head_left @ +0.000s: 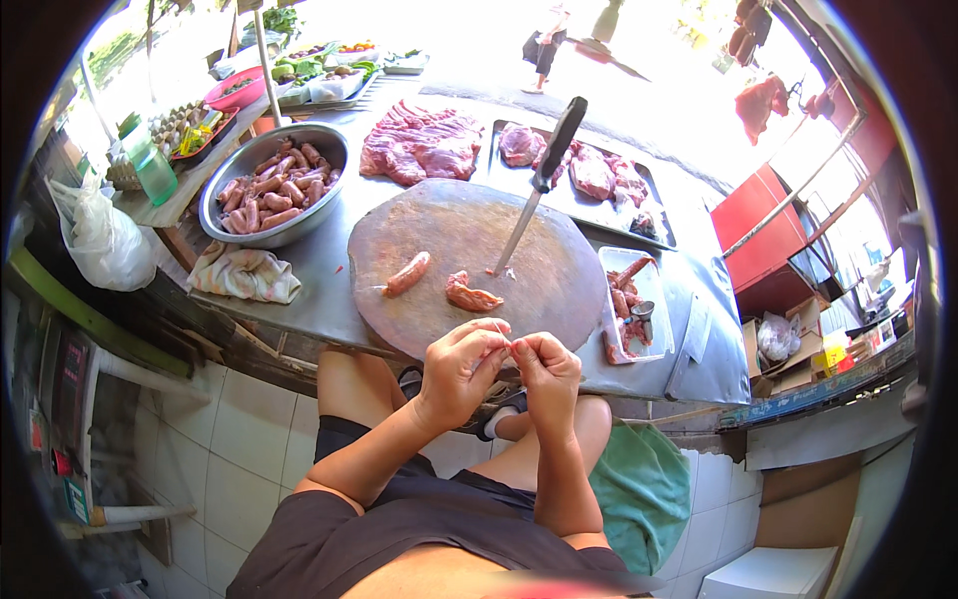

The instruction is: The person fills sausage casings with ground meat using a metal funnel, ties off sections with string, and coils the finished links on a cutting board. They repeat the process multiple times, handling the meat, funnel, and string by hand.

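Observation:
Over the near edge of a round wooden chopping block (pixel 429 225), my left hand (pixel 459 374) and my right hand (pixel 548 377) meet fingertip to fingertip. Both are closed in a pinch. Something thin and pale, perhaps a thread, shows at the left fingers, too small to name surely. On the block lie a plump sausage (pixel 408 275) and, nearer the hands, a reddish piece of meat or casing (pixel 472 297). A knife (pixel 521 228) with a black handle stands tip-down in the wood, with small scraps by its point.
Left of the block, a steel bowl (pixel 261 239) holds several sausages beside a crumpled cloth (pixel 244 275). Behind lie a meat slab (pixel 424 140) and a metal tray (pixel 589 208) of meat cuts. At right are a white tray (pixel 639 353) and a flat metal blade (pixel 689 351).

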### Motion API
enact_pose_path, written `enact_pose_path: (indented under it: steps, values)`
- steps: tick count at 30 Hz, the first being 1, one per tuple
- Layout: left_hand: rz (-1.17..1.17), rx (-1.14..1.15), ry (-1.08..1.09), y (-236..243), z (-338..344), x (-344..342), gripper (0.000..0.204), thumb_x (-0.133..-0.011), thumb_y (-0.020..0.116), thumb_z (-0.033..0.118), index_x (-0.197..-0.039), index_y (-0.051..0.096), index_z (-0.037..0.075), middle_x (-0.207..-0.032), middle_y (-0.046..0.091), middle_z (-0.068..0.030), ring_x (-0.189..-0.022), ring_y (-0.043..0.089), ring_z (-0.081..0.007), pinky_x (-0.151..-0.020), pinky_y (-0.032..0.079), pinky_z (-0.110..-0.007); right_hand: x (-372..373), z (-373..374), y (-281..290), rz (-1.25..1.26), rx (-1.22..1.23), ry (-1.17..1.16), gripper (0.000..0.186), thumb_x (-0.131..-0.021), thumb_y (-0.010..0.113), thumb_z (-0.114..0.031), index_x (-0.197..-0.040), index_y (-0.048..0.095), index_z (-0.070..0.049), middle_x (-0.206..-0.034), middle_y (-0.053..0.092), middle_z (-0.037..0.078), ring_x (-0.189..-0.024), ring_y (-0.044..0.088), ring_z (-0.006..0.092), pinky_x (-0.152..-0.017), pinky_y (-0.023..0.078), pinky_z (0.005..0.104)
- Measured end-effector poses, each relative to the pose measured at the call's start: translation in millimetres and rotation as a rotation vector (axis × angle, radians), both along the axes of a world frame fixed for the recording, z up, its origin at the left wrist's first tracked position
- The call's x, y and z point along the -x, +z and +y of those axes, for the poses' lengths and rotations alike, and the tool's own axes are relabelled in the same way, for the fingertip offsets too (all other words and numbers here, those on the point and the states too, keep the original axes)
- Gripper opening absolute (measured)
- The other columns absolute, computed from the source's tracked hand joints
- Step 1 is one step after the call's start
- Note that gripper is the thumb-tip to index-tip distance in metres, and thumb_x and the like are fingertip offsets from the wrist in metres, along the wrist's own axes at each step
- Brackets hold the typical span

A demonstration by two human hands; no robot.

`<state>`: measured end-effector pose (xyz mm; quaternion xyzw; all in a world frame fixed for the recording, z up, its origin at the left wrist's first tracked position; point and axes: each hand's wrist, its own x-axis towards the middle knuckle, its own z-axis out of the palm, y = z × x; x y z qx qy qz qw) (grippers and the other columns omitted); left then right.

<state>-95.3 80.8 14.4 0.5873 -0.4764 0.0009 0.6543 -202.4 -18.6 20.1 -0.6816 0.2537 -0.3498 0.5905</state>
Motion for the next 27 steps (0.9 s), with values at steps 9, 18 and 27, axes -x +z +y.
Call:
enact_pose_path:
  steps: [9,18,27]
  values:
    - [1.075,0.03,-0.687,-22,4,-26,0.009,-0.095,0.068,0.009,-0.092,0.07,0.001,-0.111,0.07,-0.0126,-0.113,0.062,-0.0168,-0.1,0.047,-0.032,3,7,4,0.019,0.534,0.016,0.018,-0.084,0.075,0.003,-0.1,0.073,-0.002,-0.077,0.068,0.011,-0.061,0.059,0.0178,-0.058,0.048,0.0301]
    - [0.114,0.05,-0.113,2,5,-10,0.027,-0.094,0.069,0.009,-0.117,0.068,-0.005,-0.143,0.055,-0.0268,-0.135,0.052,-0.0349,-0.109,0.044,-0.04,-8,6,-1,0.128,0.302,-0.149,0.008,-0.091,0.069,-0.002,-0.087,0.063,0.002,-0.069,0.058,0.008,-0.063,0.052,0.0108,-0.058,0.045,0.0299]
    - [0.312,-0.06,-0.395,-22,1,-3,0.046,-0.103,0.06,0.035,-0.129,0.065,-0.003,-0.145,0.053,-0.0257,-0.135,0.052,-0.0322,-0.109,0.044,-0.04,8,-15,-21,0.002,0.364,0.092,0.013,-0.09,0.059,0.008,-0.097,0.069,0.006,-0.098,0.07,0.012,-0.09,0.066,0.0219,-0.079,0.051,0.0325]
